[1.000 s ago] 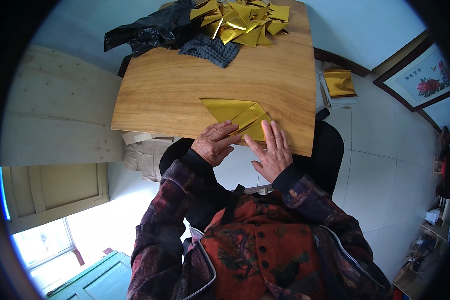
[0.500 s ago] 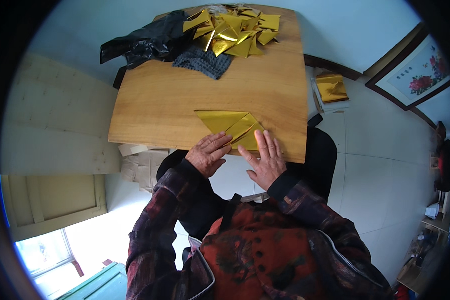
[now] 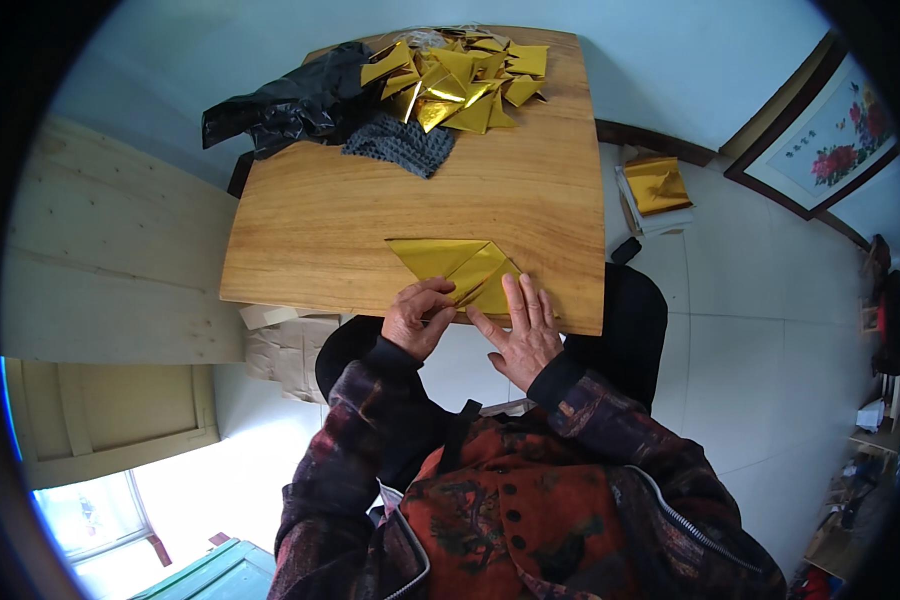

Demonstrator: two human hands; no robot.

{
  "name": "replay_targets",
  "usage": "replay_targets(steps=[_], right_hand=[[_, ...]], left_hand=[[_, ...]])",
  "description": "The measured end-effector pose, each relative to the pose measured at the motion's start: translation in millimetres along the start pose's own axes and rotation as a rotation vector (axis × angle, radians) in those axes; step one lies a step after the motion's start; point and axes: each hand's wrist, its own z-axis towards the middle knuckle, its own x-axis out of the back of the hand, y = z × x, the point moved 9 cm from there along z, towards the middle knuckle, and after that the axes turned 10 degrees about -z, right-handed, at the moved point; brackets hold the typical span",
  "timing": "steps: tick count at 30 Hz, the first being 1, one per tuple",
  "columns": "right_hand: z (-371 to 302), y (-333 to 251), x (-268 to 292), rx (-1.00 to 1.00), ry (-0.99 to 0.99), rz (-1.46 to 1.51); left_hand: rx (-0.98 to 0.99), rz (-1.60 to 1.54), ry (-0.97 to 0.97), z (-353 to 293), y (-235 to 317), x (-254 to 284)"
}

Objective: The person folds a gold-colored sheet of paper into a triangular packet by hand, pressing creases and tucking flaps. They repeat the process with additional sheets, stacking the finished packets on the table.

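Note:
A sheet of gold foil paper (image 3: pixel 455 260), folded into a slanted shape with crossing creases, lies at the near edge of the wooden table (image 3: pixel 320 230). At its near left edge my left hand (image 3: pixel 416 318) has its fingers curled in, pinching the paper's edge by a fold. My right hand (image 3: pixel 525 335) rests flat on the paper's right part, its fingers stretched out and a little apart. These fingers cover some of the near right corner.
At the table's far end are a heap of folded gold paper pieces (image 3: pixel 460 85), a black plastic bag (image 3: pixel 300 100) and a dark grey knitted cloth (image 3: pixel 400 145). On the floor to the right, more gold paper (image 3: pixel 657 185) tops a stack. A framed flower picture (image 3: pixel 820 140) leans near the wall.
My left hand's fingers have gone from lying on the paper to curling in at its near edge. My right hand stays flat, slightly farther left. The view has shifted a little.

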Motion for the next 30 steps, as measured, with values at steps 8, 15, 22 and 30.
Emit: replay_targets(steps=[8,15,22,30], right_hand=[[-2,1,-4,-0.016,0.037,-0.012],[-3,2,-5,-0.025,0.075,-0.046],[-3,2,-5,-0.024,0.122,-0.046],[-2,2,-3,-0.040,0.183,-0.126]], left_hand=[[-0.188,0.336,0.324,-4,18,-14],[-0.225,0.373,0.203,-1,20,-15],[-0.186,0.588,0.137,0,22,-21],[-0.194,0.447,0.233,2,17,-20]])
